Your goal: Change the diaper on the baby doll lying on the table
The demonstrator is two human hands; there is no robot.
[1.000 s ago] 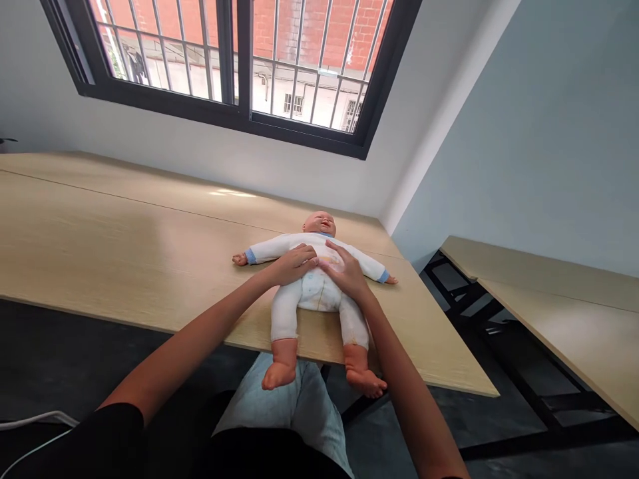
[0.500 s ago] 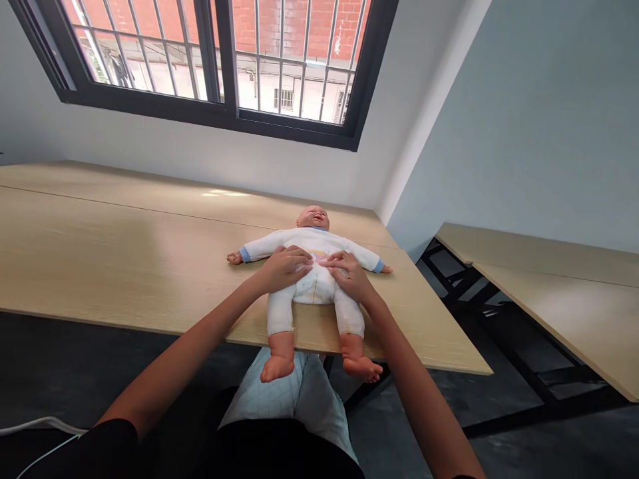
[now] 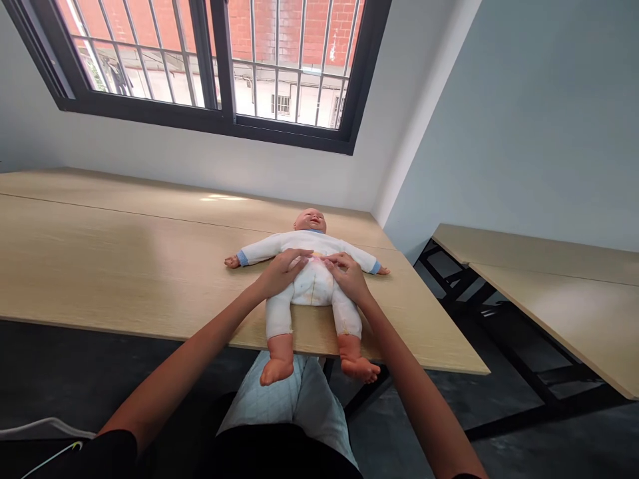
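A baby doll (image 3: pixel 312 283) in a white romper with blue cuffs lies face up on a light wooden table (image 3: pixel 124 266). Its arms are spread and its bare feet hang over the near edge. My left hand (image 3: pixel 282 271) rests on the doll's belly from the left, fingers stretched forward over the cloth. My right hand (image 3: pixel 349 276) lies on the belly from the right, with its fingertips curled and pinched at the romper's front. The two hands nearly meet at the doll's midline.
A second wooden table (image 3: pixel 549 293) with a black metal frame stands to the right across a dark floor gap. A barred window (image 3: pixel 219 60) is above the table. White cables (image 3: pixel 40 429) lie on the floor at lower left. My light blue trousers show under the table edge.
My hands slid a little down the doll's belly. The left fingers have stretched out. The head view shifted slightly up and left.
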